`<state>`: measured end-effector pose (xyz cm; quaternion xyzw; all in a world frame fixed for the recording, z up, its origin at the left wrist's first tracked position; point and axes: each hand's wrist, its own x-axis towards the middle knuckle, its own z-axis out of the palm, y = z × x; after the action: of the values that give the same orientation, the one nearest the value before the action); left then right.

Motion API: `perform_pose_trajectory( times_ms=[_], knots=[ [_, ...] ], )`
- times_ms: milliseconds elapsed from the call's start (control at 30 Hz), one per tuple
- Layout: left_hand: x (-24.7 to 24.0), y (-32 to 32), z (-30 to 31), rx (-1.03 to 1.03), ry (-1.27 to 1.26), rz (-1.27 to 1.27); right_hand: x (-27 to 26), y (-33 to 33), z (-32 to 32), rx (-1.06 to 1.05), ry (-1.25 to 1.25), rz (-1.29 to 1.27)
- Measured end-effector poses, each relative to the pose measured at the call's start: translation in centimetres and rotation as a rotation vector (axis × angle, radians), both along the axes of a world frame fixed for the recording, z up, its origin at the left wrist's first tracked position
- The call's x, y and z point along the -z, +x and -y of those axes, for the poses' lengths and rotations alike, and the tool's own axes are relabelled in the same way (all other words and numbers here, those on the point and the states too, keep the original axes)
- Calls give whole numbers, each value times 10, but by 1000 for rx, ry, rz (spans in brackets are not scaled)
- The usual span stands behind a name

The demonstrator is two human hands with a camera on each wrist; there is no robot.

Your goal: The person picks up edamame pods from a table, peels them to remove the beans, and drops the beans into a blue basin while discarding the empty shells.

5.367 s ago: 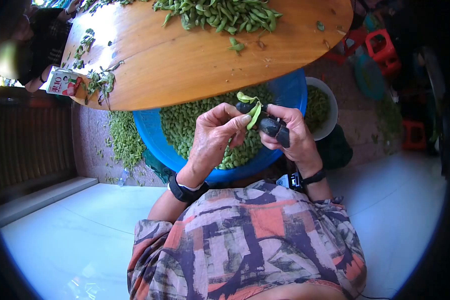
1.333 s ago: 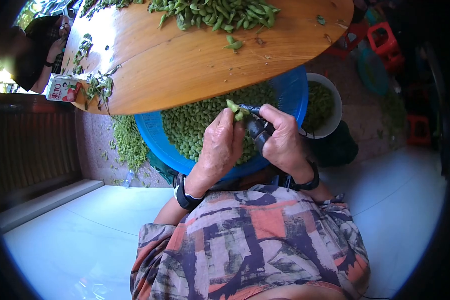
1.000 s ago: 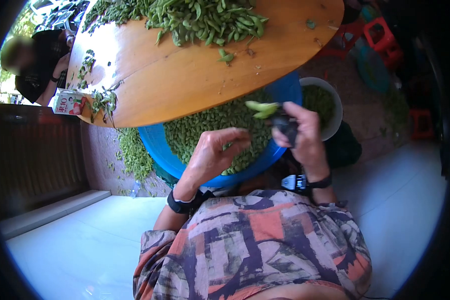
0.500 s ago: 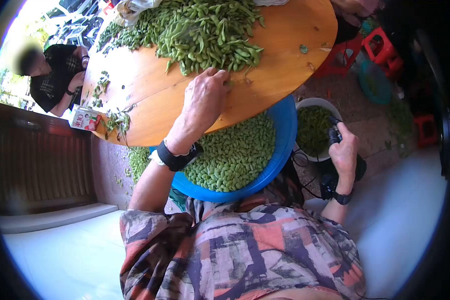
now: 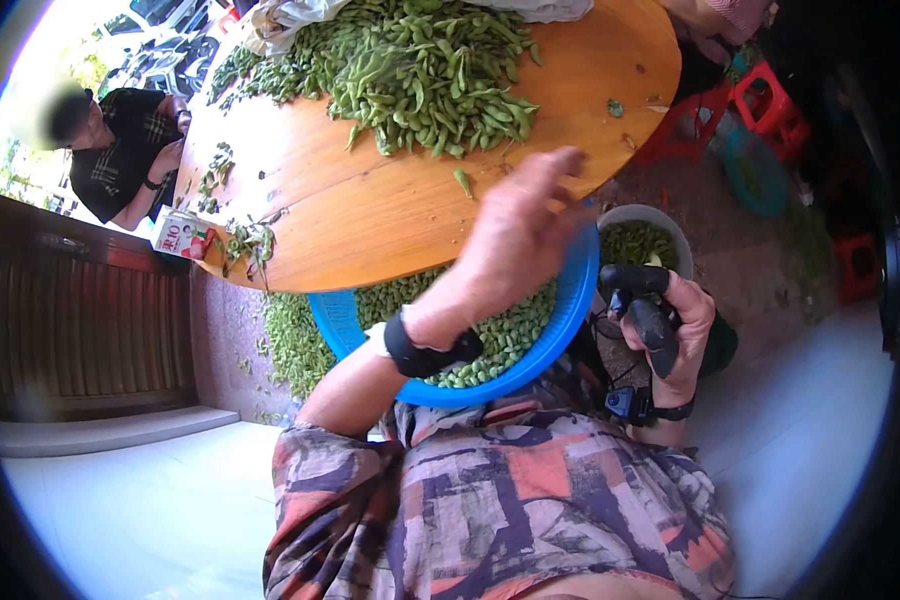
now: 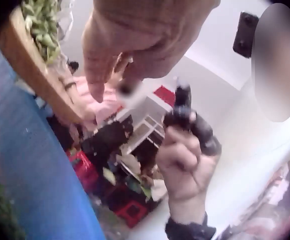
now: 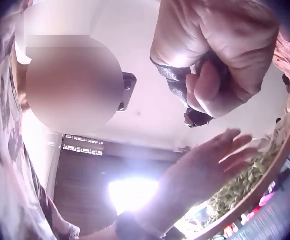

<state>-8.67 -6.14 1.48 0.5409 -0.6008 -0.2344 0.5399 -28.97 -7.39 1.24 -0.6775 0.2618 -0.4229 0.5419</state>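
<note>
My left hand [image 5: 525, 235], blurred by motion, passes over the table's near edge and the blue basin [image 5: 500, 385]. Its fingers stretch to the right and look apart in the right wrist view; nothing shows between them. Shelled green beans [image 5: 505, 345] fill much of the basin. To the right of the basin is my right hand [image 5: 690, 330], fingers curled, with black covers [image 5: 653, 335] on the thumb and finger; no object shows in its grasp. Just behind it stands a white bucket [image 5: 682, 240] of green pods or shells. One green soybean pod [image 5: 462, 182] lies apart on the wooden table [image 5: 370, 225].
A large heap of soybean pods [image 5: 420, 80] covers the table's far side. Leafy scraps [image 5: 250, 245] and a printed carton [image 5: 177, 235] are at its left edge. Red stools [image 5: 770, 110] stand at right. More green bits [image 5: 295, 350] cover the floor; another person [image 5: 125, 150] sits at left.
My left hand reached to the heap's near edge, then came back right and nearer. My right hand parted from the left, carried green shells towards the bucket, and now shows none gripped.
</note>
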Motion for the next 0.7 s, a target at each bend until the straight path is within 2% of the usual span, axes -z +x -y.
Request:
perform_pose_trajectory(
  times_ms=[67, 133, 200, 267, 400, 467, 533, 600, 667, 700],
  knots=[
    [7, 41, -3, -212, 74, 313, 5, -2, 3, -35, 10, -18],
    [10, 70, -11, -414, 88, 509, 15, 1, 2, -15, 315, 13],
    [6, 74, -15, -480, 213, 680, 29, 3, 3, -45, 355, 42],
    [20, 74, -6, -506, 175, 712, 27, 11, 4, -63, 435, 34],
    [26, 76, -3, -527, 75, 747, 37, 16, 11, -102, 316, -26],
    [21, 80, -10, -489, 106, 659, 40, 26, 10, -109, 315, -15],
    [-3, 72, -24, -406, 454, 120, 40, 41, 8, -83, 256, -19],
    [8, 69, -38, -323, 380, 39, 34, 50, 8, -113, 251, -86],
    [-3, 49, -57, -45, 322, -407, 23, 62, 3, -126, 242, -37],
    [-1, 40, -64, -28, 328, -499, 16, 62, 1, -149, 311, -42]
  ],
)
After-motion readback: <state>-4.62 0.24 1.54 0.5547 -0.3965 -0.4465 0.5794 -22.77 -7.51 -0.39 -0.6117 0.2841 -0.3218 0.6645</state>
